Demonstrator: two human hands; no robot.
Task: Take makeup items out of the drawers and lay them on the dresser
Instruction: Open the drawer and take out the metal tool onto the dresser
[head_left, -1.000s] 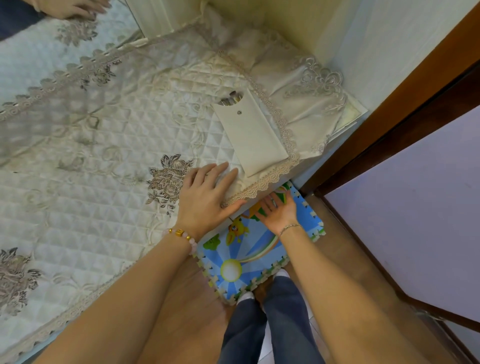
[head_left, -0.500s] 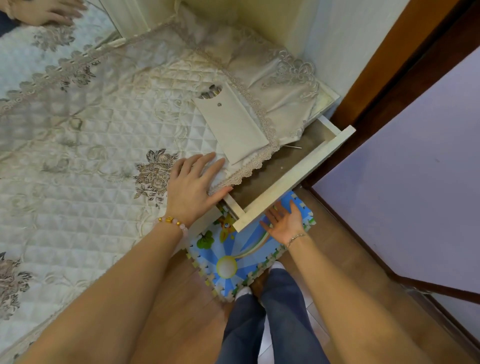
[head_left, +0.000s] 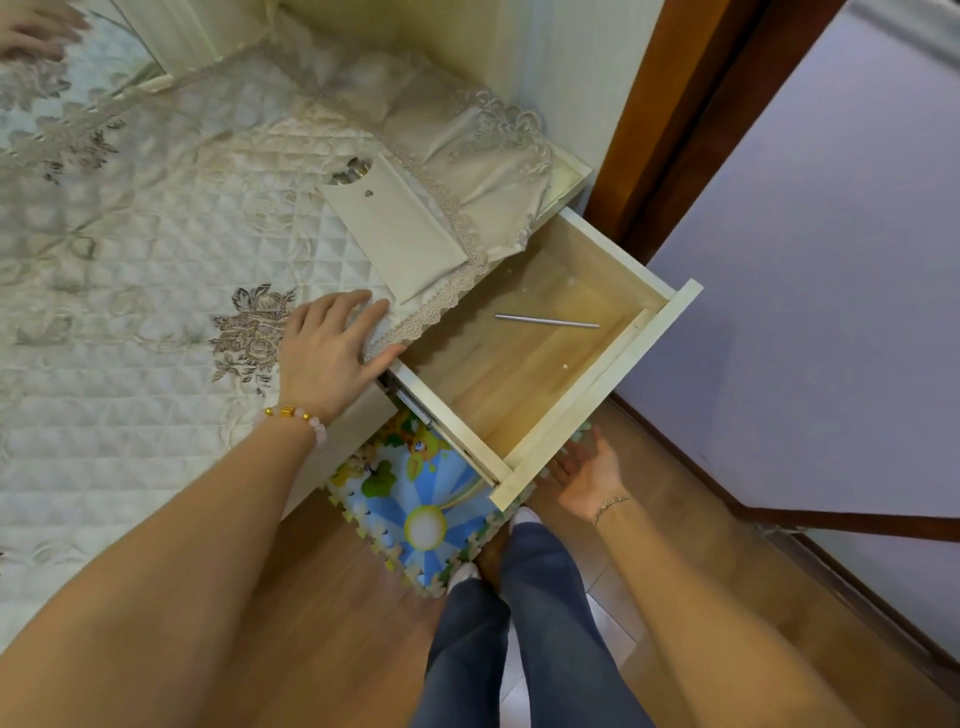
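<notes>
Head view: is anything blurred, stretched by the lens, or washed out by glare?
Head view: inside the drawer the thin metal rod is sharp. Head view: the right hand below the drawer front is smeared. Head view: the left forearm and right forearm swell and soften toward the bottom edge, wide-angle stretch. Head view: light is even, only a mild sheen on the drawer wood.

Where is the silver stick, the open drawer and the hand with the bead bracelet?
silver stick (head_left: 546, 321): head view, middle of its shaft.
open drawer (head_left: 597, 397): head view, top edge of front panel.
left hand (head_left: 327, 356): head view, back of the hand.
</notes>
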